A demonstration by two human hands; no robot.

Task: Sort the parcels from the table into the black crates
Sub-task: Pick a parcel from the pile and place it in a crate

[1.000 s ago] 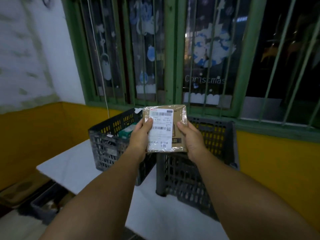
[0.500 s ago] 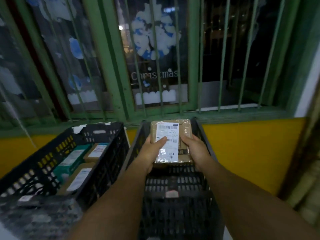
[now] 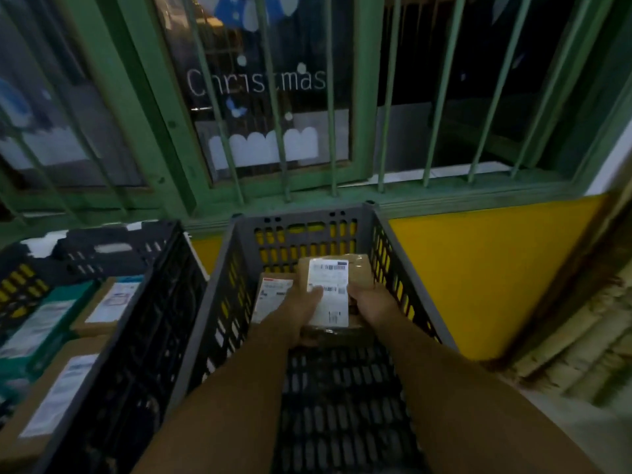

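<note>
Head view: both arms reach into the right crate [image 3: 342, 217]; left hand [image 3: 297, 318] and right hand [image 3: 372, 307] grip a parcel [image 3: 355, 278] by its sides near the far wall, beside another parcel [image 3: 273, 292].

Green window bars [image 3: 331, 138] are running upright across dark glass, white "Christmas" lettering [image 3: 256, 82] showing between them. Blue and white stickers [image 3: 263, 145] are clinging to the pane. Below, a yellow wall [image 3: 478, 268] is glowing; pale stacked material [image 3: 581, 340] is sitting far right.
</note>
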